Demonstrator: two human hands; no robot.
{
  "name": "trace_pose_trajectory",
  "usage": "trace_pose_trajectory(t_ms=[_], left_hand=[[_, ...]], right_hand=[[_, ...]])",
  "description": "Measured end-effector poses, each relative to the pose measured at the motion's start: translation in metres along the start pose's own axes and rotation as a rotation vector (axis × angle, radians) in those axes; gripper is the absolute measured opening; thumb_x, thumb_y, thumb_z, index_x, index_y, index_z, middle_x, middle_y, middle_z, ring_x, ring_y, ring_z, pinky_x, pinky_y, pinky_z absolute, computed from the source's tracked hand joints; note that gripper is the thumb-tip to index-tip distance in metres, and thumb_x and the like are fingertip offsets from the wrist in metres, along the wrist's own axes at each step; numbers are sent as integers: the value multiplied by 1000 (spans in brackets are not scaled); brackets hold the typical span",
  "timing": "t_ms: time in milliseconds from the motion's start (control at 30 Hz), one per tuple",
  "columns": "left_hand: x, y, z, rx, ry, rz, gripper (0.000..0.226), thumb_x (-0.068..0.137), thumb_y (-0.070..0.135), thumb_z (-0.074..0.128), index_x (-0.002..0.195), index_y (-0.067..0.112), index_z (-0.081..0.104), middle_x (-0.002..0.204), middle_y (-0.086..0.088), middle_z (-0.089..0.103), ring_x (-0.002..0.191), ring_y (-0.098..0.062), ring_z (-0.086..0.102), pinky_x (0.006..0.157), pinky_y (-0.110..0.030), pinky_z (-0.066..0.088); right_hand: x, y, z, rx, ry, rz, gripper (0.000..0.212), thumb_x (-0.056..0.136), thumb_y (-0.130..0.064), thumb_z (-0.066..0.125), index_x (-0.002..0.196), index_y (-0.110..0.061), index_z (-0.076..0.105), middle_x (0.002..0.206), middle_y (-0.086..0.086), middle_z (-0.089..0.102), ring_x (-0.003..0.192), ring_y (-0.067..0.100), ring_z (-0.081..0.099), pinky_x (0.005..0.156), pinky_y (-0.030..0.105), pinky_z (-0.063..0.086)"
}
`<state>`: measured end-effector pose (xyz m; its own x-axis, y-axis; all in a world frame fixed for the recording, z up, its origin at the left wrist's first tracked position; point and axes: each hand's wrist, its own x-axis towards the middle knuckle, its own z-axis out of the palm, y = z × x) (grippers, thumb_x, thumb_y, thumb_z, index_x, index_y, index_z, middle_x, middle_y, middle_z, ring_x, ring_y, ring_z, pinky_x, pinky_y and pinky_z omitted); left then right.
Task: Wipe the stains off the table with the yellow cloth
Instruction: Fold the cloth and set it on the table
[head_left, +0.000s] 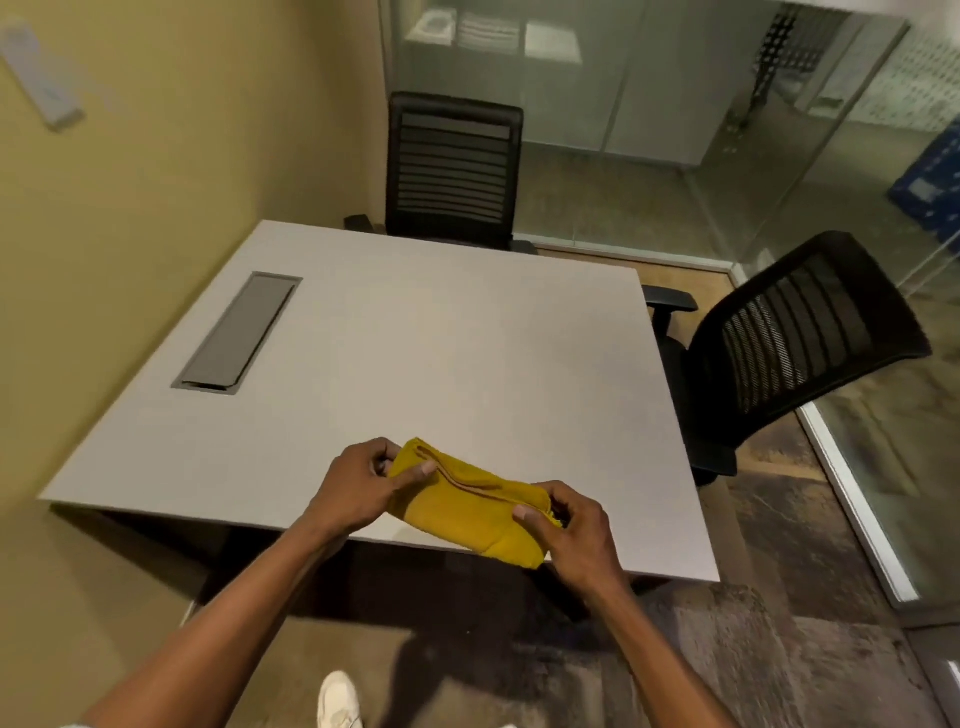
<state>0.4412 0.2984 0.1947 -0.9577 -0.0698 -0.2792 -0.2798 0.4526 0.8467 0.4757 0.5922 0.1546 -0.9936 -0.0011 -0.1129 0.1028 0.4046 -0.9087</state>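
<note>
Head view: both hands are on the folded cloth (467, 506), held over the near edge of the table (415, 364). The left hand (358, 486) pinches its far-left end, the right hand (569, 525) pinches its near-right end, thumbs on top. Beyond the left hand a grey cable hatch (236, 332) sits flush in the table. One chair (452, 171) stands past the far edge, another chair (795, 348) off to the right of the right hand. Below the arms, a white shoe (338, 701) on the floor.

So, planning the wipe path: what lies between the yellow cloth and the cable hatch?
Only bare table between yellow cloth and cable hatch, head view.
</note>
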Motion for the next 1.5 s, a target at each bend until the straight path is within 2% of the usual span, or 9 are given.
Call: trace_pose_trajectory(t_ms=[133,400,533,833,933,1033,1200,1333,1500], left_hand=[[7,-29,-55,-77,68,-28,37,92,52,83,85,16,78,89,-11,82,94,-38,77,84,-59,62],[40,-78,-153,-72,132,-46,32,101,37,77,85,9,77,87,-11,79,93,-36,76,75,-40,55],[57,-89,-181,-62,165,-45,33,101,38,76,86,8,77,86,-13,79,88,-33,76,77,-45,59],[90,-105,-194,-37,229,-69,36,98,40,80,83,8,76,80,-9,76,80,-27,72,69,-36,53],[106,-107,-198,-61,222,-85,29,95,37,84,82,11,79,80,-7,79,79,-24,74,71,-40,58],[127,-104,-201,-48,213,-96,26,93,34,87,80,11,80,75,-4,76,73,-20,70,66,-30,51],[164,-98,-206,-10,212,-118,28,92,33,88,81,8,79,73,-3,72,70,-19,63,68,-31,47],[189,-97,-211,55,250,-126,25,91,32,89,82,10,81,82,-8,80,68,-21,66,70,-36,53],[219,-106,-222,38,255,-189,27,94,28,87,84,5,76,64,-14,77,54,-27,73,70,-40,62]], right_hand=[[19,-29,48,-4,-60,-9,17,92,-44,77,100,-30,76,95,-6,79,92,12,75,84,47,63],[55,-80,159,-63,61,-19,16,88,-50,77,88,-34,74,84,-16,75,82,4,70,67,24,54],[69,-98,193,-104,120,1,21,90,-48,76,85,-28,74,79,-8,74,78,10,69,67,33,54],[111,-108,219,-203,126,32,24,94,-47,72,87,-24,73,77,-2,72,76,20,68,66,34,50],[131,-104,220,-201,96,18,23,92,-47,74,83,-26,72,73,-5,70,73,18,67,64,34,49],[154,-101,220,-197,79,8,22,88,-50,77,82,-29,73,72,-8,71,72,14,68,62,30,49],[198,-92,226,-156,32,4,20,85,-47,81,81,-30,72,70,-8,69,69,13,66,63,33,52],[231,-85,235,-138,-25,1,15,87,-41,82,85,-29,73,74,-7,73,72,13,68,65,35,54],[265,-85,257,-169,-79,-6,12,89,-35,80,90,-25,74,76,-5,72,74,19,68,69,38,56]])
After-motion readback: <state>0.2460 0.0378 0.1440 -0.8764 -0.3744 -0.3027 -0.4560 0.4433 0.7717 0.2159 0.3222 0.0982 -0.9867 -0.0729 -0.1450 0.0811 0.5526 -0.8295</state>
